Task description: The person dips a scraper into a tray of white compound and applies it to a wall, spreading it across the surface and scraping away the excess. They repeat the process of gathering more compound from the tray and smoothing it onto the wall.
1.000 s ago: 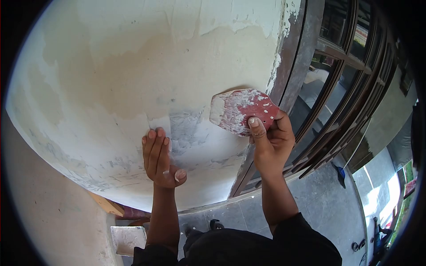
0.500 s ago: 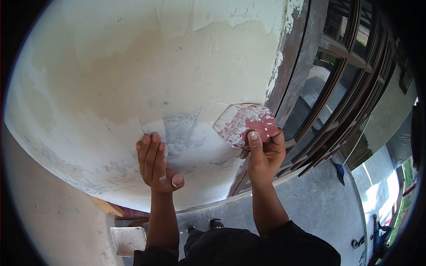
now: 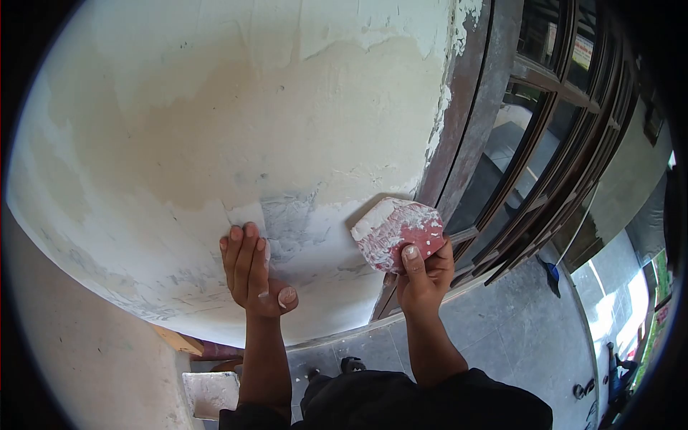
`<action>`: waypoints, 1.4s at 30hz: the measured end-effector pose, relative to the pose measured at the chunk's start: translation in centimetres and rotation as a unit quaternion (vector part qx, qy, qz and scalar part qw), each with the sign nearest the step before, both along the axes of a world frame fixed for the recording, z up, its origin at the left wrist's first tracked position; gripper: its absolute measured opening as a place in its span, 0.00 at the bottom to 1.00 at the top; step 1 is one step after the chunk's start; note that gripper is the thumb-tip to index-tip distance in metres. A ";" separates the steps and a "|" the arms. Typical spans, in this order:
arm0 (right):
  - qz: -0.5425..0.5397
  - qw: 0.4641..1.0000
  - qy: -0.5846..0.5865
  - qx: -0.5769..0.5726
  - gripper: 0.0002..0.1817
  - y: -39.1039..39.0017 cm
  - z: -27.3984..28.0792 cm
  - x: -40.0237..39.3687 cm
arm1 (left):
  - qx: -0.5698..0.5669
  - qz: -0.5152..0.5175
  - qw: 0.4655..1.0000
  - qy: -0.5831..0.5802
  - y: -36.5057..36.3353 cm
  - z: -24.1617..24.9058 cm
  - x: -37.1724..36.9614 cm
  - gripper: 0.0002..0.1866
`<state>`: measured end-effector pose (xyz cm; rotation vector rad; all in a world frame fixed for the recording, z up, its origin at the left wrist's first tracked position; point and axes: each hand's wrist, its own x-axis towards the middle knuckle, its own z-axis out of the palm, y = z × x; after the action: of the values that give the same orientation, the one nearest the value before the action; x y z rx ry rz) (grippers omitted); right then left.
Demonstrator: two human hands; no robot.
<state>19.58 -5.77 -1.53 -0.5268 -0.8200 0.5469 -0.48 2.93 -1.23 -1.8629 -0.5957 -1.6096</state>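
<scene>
Gripping a red scraper blade (image 3: 398, 234) smeared with white filler, the right hand (image 3: 423, 276) pinches it between thumb and curled fingers, its upper edge meeting the wall (image 3: 215, 129) beside the brown door frame (image 3: 469, 107). Left hand (image 3: 251, 269) lies flat against the wall with fingers straight and together, its grip holding nothing, just left of a grey patch of filler (image 3: 290, 222). Below, on the tiled floor (image 3: 523, 337), a white-coated board (image 3: 211, 393) sits near the person's left arm.

Hands (image 3: 423, 276), red scraper (image 3: 398, 233), patched wall (image 3: 236, 122)
</scene>
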 end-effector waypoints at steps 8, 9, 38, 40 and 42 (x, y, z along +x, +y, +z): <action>-0.019 1.000 -0.016 -0.018 0.11 1.9 1.3 0.4 | -0.007 0.002 1.000 0.001 -0.2 0.0 0.0 0.32; -0.021 1.000 -0.015 -0.016 0.11 1.5 0.6 0.4 | -0.005 0.001 1.000 0.000 -0.2 0.0 0.0 0.32; 0.079 0.992 0.097 -0.020 0.16 0.2 -1.2 -1.3 | -0.016 0.009 1.000 0.000 -0.4 0.3 0.0 0.31; 0.079 0.993 0.085 0.022 0.16 0.5 0.3 -1.6 | -0.012 0.004 1.000 -0.001 -0.3 0.2 0.0 0.31; 0.070 0.994 0.082 0.026 0.15 1.6 2.2 -1.8 | -0.018 0.002 1.000 -0.002 -0.4 0.2 0.0 0.31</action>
<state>17.75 -4.18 0.70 -0.3733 -0.7156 0.6862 -0.48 2.53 -1.06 -1.8838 -0.6323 -1.6110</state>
